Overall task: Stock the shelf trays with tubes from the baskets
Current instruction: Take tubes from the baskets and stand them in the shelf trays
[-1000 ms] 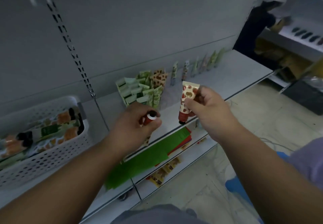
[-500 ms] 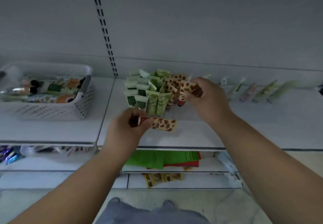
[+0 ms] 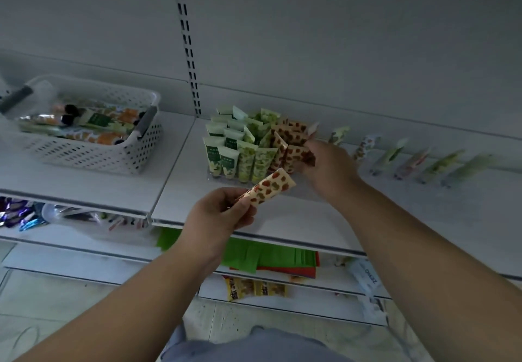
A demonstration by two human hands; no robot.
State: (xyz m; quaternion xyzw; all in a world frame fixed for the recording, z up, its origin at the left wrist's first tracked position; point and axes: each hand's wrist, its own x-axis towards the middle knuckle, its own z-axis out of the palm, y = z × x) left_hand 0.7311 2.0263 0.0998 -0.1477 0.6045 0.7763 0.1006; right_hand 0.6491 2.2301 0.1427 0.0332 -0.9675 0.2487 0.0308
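Observation:
My left hand (image 3: 217, 217) holds a cream tube with red spots (image 3: 268, 188) by its cap end, its flat end pointing up and right in front of the shelf. My right hand (image 3: 327, 166) grips a second red-spotted tube (image 3: 299, 155) at the right end of the shelf tray (image 3: 210, 176), among the other spotted tubes there. The tray holds upright rows of green and white tubes (image 3: 226, 149), yellow-green tubes (image 3: 254, 158) and spotted ones. A white perforated basket (image 3: 93, 152) at the left holds several lying tubes.
A row of single tubes (image 3: 412, 161) stands along the shelf to the right of the tray. The white shelf edge (image 3: 282, 237) runs below my hands. Green and red sheets (image 3: 271, 257) and packets (image 3: 254, 288) lie on lower shelves. A slotted upright (image 3: 187, 42) runs up the back panel.
The view swung from the right to face the shelf. My right hand carried its tube to the tray's right end. My left hand turned its tube so the flat end points up and right.

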